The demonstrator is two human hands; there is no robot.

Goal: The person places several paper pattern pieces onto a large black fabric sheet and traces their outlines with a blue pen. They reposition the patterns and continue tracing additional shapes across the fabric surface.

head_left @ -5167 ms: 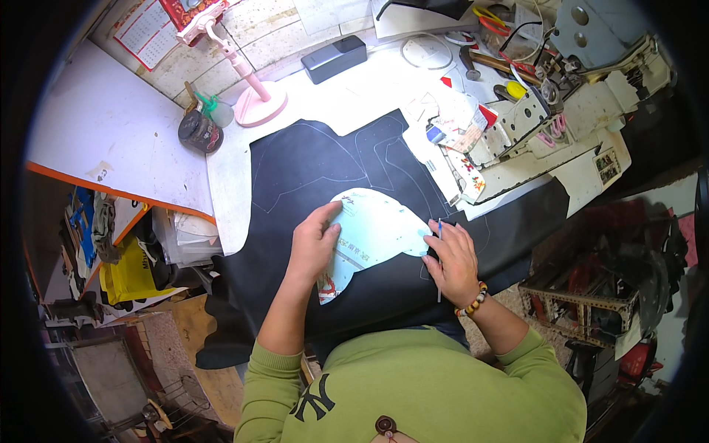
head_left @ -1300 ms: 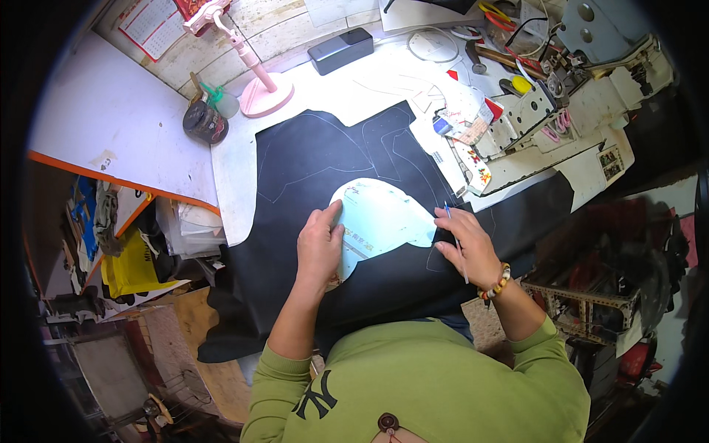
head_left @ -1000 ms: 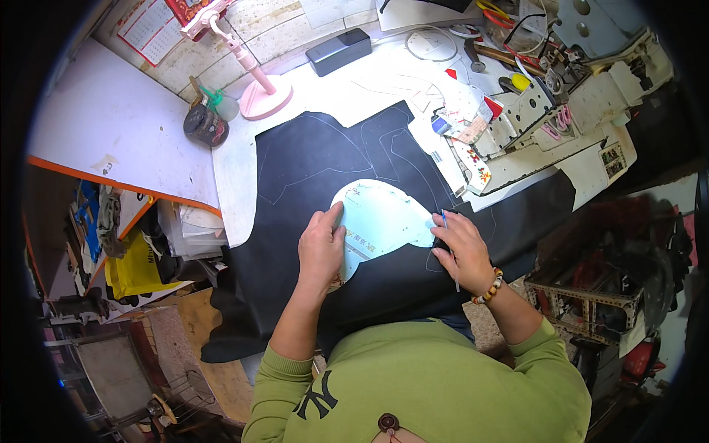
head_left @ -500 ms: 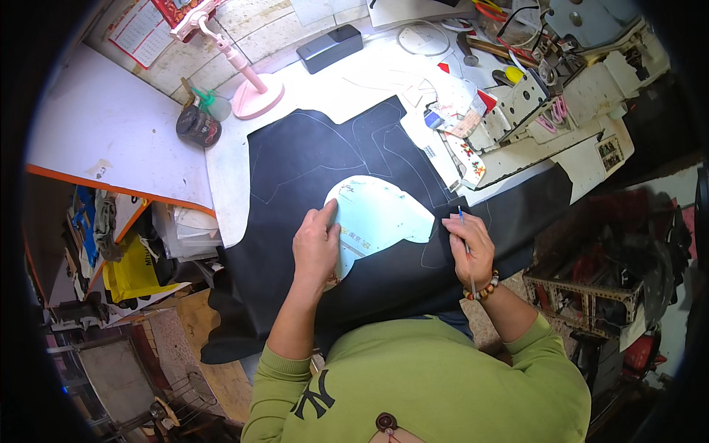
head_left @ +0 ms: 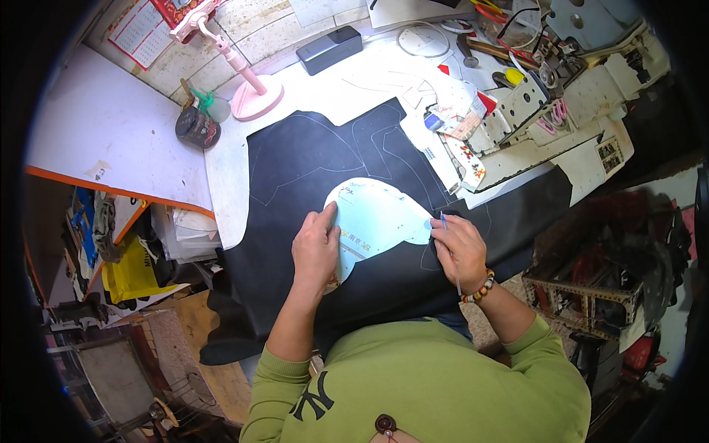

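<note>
Black sheet material [head_left: 295,214], perhaps leather, drapes over the table, with thin pale outlines drawn on its upper part. On it lies a light-blue curved pattern piece [head_left: 377,220]. My left hand [head_left: 316,247] grips this piece at its left edge, index finger on top and thumb close by; the other fingers curl under and are partly hidden. My right hand [head_left: 459,249] is closed round a slim pen [head_left: 444,221], its blue end showing above the fingers and its thin shaft below, by the wrist. These fingers are at the pattern piece's right tip.
A pink stand [head_left: 257,96], a dark jar [head_left: 198,127] and a black box [head_left: 329,50] stand at the back. To the right, paper pieces [head_left: 461,111] lie beside a sewing machine [head_left: 569,140] and pink-handled scissors [head_left: 552,118]. A white, orange-edged panel [head_left: 111,125] rises at left.
My right hand has moved a little left with the pen, up to the pattern piece's right tip. My left hand and the pattern piece have hardly moved.
</note>
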